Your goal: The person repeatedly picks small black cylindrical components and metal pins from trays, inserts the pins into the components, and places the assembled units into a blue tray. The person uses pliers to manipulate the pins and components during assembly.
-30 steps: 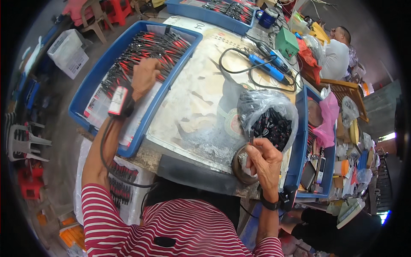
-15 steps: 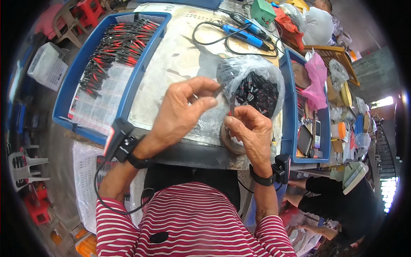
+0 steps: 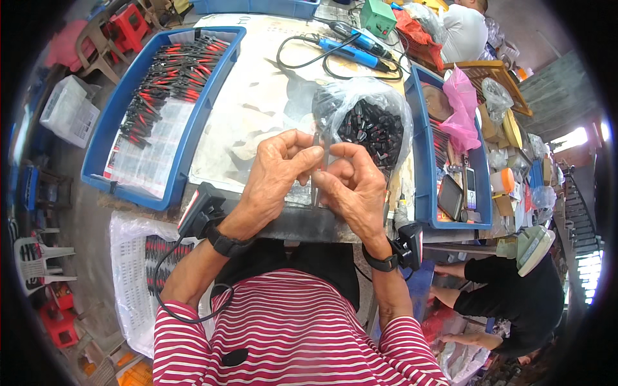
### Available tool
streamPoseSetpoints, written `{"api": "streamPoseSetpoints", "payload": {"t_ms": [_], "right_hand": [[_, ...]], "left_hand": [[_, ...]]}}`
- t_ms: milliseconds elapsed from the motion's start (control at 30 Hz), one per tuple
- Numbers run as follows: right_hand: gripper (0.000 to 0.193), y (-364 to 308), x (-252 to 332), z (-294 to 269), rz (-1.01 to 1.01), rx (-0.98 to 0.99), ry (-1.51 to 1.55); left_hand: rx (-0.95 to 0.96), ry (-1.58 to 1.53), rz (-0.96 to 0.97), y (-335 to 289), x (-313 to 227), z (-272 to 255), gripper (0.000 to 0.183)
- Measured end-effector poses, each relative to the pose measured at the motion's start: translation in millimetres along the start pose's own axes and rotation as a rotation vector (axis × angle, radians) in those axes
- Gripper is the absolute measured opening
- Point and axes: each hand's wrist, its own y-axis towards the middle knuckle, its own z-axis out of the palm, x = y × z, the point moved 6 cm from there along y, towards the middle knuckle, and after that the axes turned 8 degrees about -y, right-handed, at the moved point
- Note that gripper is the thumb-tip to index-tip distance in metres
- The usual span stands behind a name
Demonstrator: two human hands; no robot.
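Observation:
Over the near part of the table, both my hands are together with fingertips nearly touching. My left hand (image 3: 280, 168) is closed, thumb and forefinger pinching a slim dark piece (image 3: 316, 139). My right hand (image 3: 353, 184) is also closed, around a narrow dark strip (image 3: 315, 195) that points down between the hands. The exact kind of these pieces is too small to make out, and fingers hide part of them. Right behind my right hand lies an open clear plastic bag (image 3: 394, 103) full of small black parts (image 3: 371, 133).
At the left, a blue tray (image 3: 185, 138) holds rows of slim red-and-black tools (image 3: 170, 80). Blue corded power tools (image 3: 354, 53) and a green box (image 3: 378, 18) lie at the back. Another blue tray (image 3: 421, 138) stands right. A person in black (image 3: 515, 302) works beyond it.
My hands have come together, the right moving left and toward my left hand. The pieces they pinch are now side by side. The view has shifted slightly.

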Motion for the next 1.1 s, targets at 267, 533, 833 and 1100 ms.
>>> {"api": "streamPoseSetpoints", "payload": {"t_ms": [267,533,833,1100], "right_hand": [[0.058,5.3,-5.2,6.8,-0.011,0.031,0.001],[0.055,17.6,-19.1,1.5,-0.005,0.072,-0.033],[0.053,23.1,-27.9,-1.1,0.038,0.073,0.013],[0.053,25.3,-30.8,-2.6,0.068,0.024,0.071]], "left_hand": [[-0.027,-0.039,0.015,0.9,4.7,-5.0,0.016],[-0.044,-0.044,0.012,13.3,14.4,-7.3,0.016],[-0.002,-0.025,-0.036,20.2,23.8,-9.5,0.020],[-0.006,-0.052,-0.062,25.4,31.3,-10.3,0.019]]}}
